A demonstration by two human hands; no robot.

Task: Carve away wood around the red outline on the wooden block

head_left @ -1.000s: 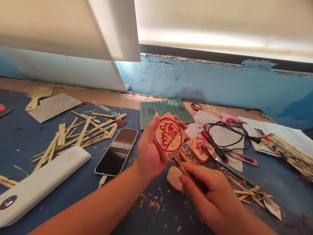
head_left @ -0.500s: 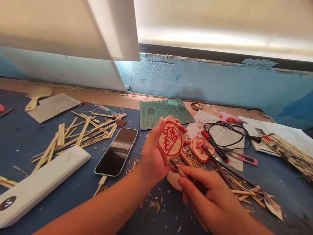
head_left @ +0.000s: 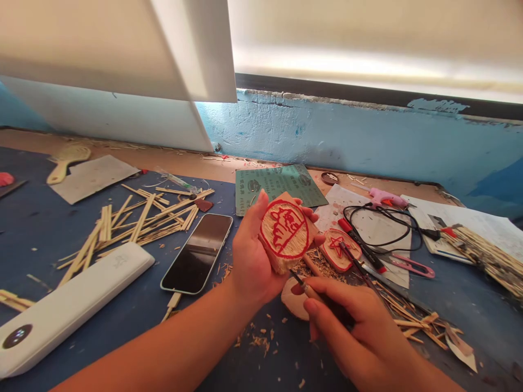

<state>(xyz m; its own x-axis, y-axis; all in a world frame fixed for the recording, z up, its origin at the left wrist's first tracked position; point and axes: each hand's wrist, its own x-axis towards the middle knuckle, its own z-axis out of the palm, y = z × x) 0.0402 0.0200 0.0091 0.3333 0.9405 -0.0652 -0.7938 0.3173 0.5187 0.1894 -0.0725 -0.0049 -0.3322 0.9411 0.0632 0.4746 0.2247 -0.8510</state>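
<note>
My left hand (head_left: 251, 261) is closed round a round wooden piece (head_left: 285, 233) with a red-inked carved design, held up facing me above the blue table (head_left: 41, 234). My right hand (head_left: 359, 332) grips a thin carving tool (head_left: 304, 286) like a pen, its tip just below the piece's lower edge. A second wooden disc with a red star (head_left: 337, 247) lies on the table just right of the held piece. A plain pale wooden piece (head_left: 292, 302) lies under my hands.
A phone (head_left: 198, 251) lies face up left of my hands, a white case (head_left: 69, 305) further left. Wooden sticks (head_left: 134, 218), green sandpaper (head_left: 273, 185), a pink glue gun (head_left: 384, 197) with black cable, pink snips (head_left: 411, 264) and shavings lie around.
My left hand has turned the carved piece slightly, showing its face more squarely. My right hand with the tool stays just below it.
</note>
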